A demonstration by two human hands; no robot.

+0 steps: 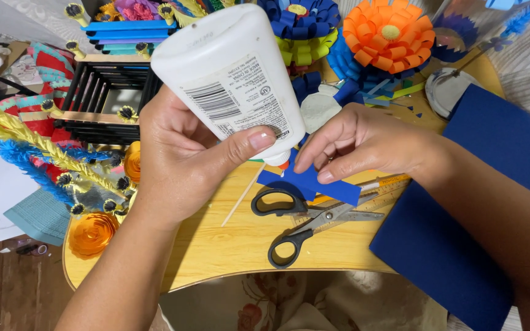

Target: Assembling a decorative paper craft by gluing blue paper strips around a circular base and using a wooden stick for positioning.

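Holding a white glue bottle (231, 76) upside down in my left hand (176, 162), fingers wrapped round the body and thumb pressed across the label side, so that hand's fully closed on it. The orange nozzle (283, 164) points down and sits right at the blue paper strip (320, 184), just about touching it as far as I can see.

My right hand (363, 144) is lying on that same strip, fingers mostly straight and together, pinning it flat to the small wooden table (228, 245). It's not gripping anything, just pressing down, with the fingertips right beside the nozzle.

Just in front of the strip there's a pair of black-handled scissors (305, 224), a little open, lying over a ruler (369, 193) with an orange edge. A thin wooden stick (242, 196) lies slanted on the table under my left thumb. A big sheet of dark blue paper (461, 245) hangs off the right side of the table, partly under my right forearm.

Stuff everywhere else, lol: an orange paper flower (389, 34) and a blue one (299, 15) at the far edge, a black slatted box (102, 101) over on the left, a yellow and a blue fringed stem (38, 150) crossing there, and an orange rolled paper rose (92, 233) on the near left corner.
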